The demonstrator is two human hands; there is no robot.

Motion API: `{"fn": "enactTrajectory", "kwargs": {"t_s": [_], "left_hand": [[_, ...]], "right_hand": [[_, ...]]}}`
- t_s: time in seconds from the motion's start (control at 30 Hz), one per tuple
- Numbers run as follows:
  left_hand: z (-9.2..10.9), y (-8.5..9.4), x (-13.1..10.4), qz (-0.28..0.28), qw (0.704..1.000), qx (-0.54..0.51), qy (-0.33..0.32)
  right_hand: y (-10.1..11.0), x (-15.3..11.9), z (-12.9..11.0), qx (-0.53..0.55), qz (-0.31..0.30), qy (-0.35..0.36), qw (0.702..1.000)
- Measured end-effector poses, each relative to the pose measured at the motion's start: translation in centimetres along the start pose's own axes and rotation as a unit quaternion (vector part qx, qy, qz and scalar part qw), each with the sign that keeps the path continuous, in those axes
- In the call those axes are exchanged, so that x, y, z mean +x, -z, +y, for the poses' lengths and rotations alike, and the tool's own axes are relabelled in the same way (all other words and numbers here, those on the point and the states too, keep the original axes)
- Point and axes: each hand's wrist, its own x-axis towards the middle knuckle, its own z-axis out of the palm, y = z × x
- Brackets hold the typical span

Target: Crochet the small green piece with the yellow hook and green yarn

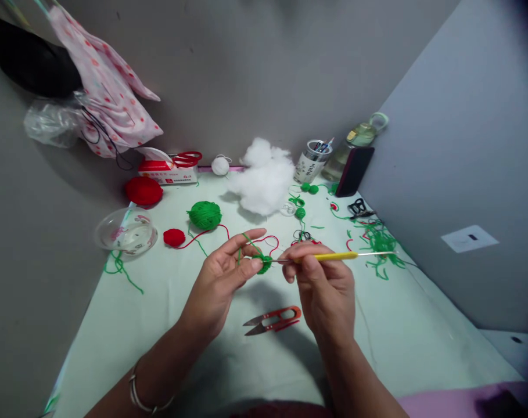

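My left hand (218, 276) pinches a small green crocheted piece (264, 265) between thumb and fingers, with green yarn looped over its raised index finger. A crochet hook with a yellow handle (329, 256) lies in the grip of my right hand (327, 284); its metal tip meets the green piece. Behind my left hand sits a green yarn ball (205, 215). Red-handled thread snips (275, 320) lie on the table below and between both hands, blades pointing left.
The pale table (159, 325) also holds a small red ball (174, 237), a clear bowl (130, 233), white stuffing (264, 180), a tissue box (170, 172), a pen cup (311, 162), a dark phone (354, 172) and green yarn scraps (380, 245). Walls stand behind and right.
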Motion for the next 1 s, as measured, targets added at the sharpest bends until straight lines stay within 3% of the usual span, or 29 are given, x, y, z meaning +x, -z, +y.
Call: {"fn": "enactTrajectory", "kwargs": {"t_s": [0.13,0.3,0.37,0.43,0.5,0.63,0.73,0.83,1.0], "left_hand": [[-0.8,-0.1,-0.1,-0.038,0.999,0.034,-0.003],[-1.7,-0.5,-0.2,-0.001,1.0,-0.006,-0.021],[-1.8,-0.7,-0.2,0.001,0.998,-0.061,0.014],[-1.6,-0.7,-0.1,-0.008,0.991,-0.114,0.073],[-1.1,-0.5,0.1,-0.015,0.984,-0.142,0.108],[-0.4,-0.3,0.1,-0.005,0.992,-0.11,0.058],[-0.7,-0.4,0.0,-0.021,0.999,-0.035,0.015],[-1.1,-0.4,-0.1,-0.027,0.999,0.036,0.0],[-1.1,0.0,-0.2,-0.016,0.998,0.056,-0.02]], "right_hand": [[-0.3,-0.2,0.0,-0.102,-0.002,0.073,0.992],[-0.5,-0.9,0.3,-0.242,-0.017,0.164,0.956],[-0.5,-1.2,0.4,-0.306,-0.021,0.212,0.928],[-0.3,-1.3,0.5,-0.313,-0.017,0.239,0.919],[-0.1,-1.0,0.3,-0.26,-0.001,0.213,0.942],[0.1,-0.2,-0.1,-0.06,0.009,0.051,0.997],[0.0,0.0,0.0,-0.029,-0.021,0.01,0.999],[0.0,-0.1,0.2,-0.031,-0.012,-0.012,0.999],[0.2,0.1,0.4,0.056,0.006,-0.071,0.996]]}}
